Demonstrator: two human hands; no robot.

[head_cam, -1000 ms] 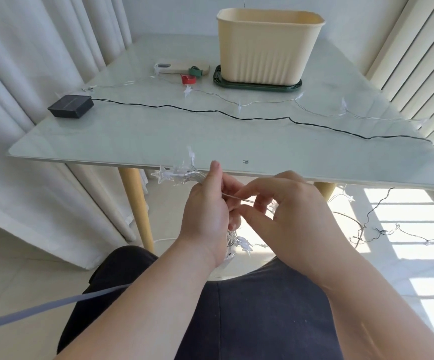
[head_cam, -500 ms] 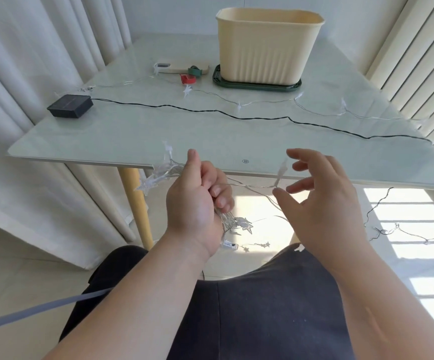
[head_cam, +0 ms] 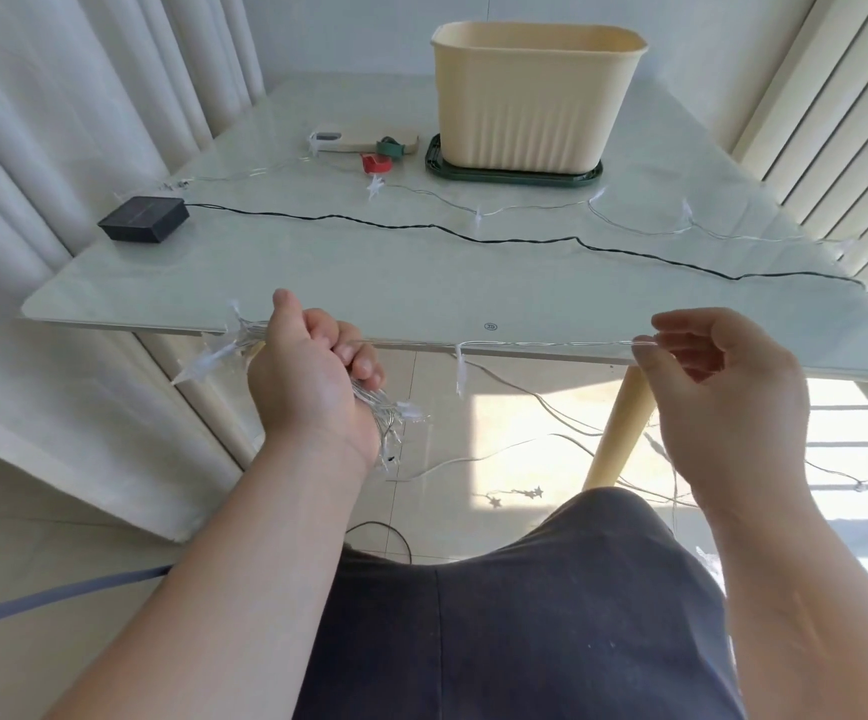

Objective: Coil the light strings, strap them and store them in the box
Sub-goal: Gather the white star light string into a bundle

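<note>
Gripped a coiled bundle (head_cam: 387, 415) of light string in the curled fingers of the left hand (head_cam: 312, 387), pinched a taut length (head_cam: 535, 344) in the right hand (head_cam: 723, 402) by the tabletop (head_cam: 317, 272) edge; probably best laid back in even, untwisted loops.

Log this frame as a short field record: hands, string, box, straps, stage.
Left hand: grips coiled bundle of star lights
Right hand: pinches strand, stretched level across from the bundle
Box: cream, upright on green tray, far side of table
Straps: red strap and green strap lie left of the box, unused
Uncoiled: loose string on the table, more on the floor
Stage: coiling; nothing strapped or stored yet
</note>
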